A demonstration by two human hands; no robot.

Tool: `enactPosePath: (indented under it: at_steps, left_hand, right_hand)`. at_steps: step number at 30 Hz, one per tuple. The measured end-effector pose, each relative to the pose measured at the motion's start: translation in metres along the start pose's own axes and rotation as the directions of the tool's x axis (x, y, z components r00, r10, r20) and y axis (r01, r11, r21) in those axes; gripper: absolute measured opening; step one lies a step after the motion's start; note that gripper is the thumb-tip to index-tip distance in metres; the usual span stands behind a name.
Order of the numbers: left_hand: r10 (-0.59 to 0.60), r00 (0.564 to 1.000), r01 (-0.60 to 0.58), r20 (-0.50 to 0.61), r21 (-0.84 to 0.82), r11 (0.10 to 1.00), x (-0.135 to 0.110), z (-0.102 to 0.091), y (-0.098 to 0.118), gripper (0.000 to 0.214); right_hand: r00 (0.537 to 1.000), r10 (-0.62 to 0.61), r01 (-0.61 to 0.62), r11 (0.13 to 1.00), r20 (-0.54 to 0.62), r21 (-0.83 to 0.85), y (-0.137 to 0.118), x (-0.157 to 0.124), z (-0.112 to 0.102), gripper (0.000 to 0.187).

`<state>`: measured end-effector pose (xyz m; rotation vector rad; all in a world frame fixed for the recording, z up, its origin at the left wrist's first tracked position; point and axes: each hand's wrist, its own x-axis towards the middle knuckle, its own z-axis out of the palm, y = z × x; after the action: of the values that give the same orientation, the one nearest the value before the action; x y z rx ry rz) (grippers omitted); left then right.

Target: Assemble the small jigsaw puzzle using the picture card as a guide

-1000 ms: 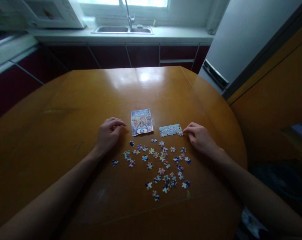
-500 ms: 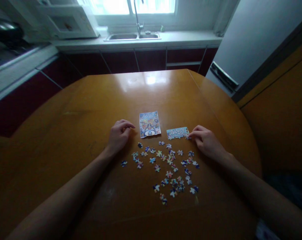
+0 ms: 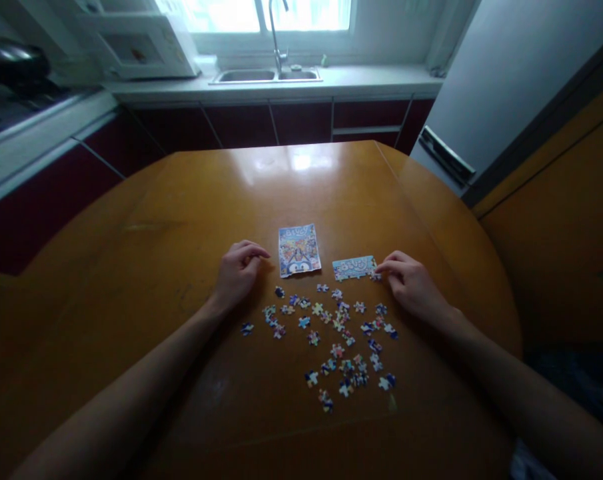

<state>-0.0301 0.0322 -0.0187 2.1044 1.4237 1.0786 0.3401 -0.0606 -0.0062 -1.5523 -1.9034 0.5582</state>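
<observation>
My right hand (image 3: 411,280) pinches a small jigsaw piece (image 3: 376,275) at the lower right corner of a joined strip of puzzle (image 3: 354,267). The strip is light blue with big white-and-blue letters. My left hand (image 3: 240,270) rests on the table with its fingers loosely bent and apart, holding nothing. Just right of it lies a picture sheet (image 3: 300,250) with a crowded coloured scene and blue lettering. Many loose jigsaw pieces (image 3: 314,337) are scattered nearer to me, between my forearms; some overlap.
All of this lies on a large rounded wooden table (image 3: 221,200). Beyond its far edge are a counter with a double sink (image 3: 246,76) and a tap. A white microwave (image 3: 136,47) stands at the back left, and a fridge (image 3: 511,80) at the right.
The camera view has shifted very slightly. Both hands and the puzzle pieces stay practically where they were, with my right fingers still at the strip's corner.
</observation>
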Motion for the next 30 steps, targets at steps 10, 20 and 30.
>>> enactPosePath:
  at_steps: [10,20,30]
  left_hand:
    - [-0.016,1.0,0.016,-0.008,0.001,1.0,0.0009,0.0006,-0.0005,0.02]
    - [-0.029,1.0,0.029,-0.005,0.021,0.999,0.0012,0.0004,0.0007,0.02]
    - [-0.001,1.0,0.001,-0.009,-0.002,1.0,0.0006,0.0002,-0.0004,0.02]
  right_hand:
    - [0.999,0.012,-0.011,1.0,0.036,-0.018,0.0014,0.0004,0.0006,0.026]
    - [0.999,0.017,-0.017,1.0,-0.033,-0.01,0.0005,0.0015,-0.0007,0.027]
    - [0.996,0.022,-0.023,1.0,-0.086,-0.011,0.0017,0.0024,-0.0019,0.024]
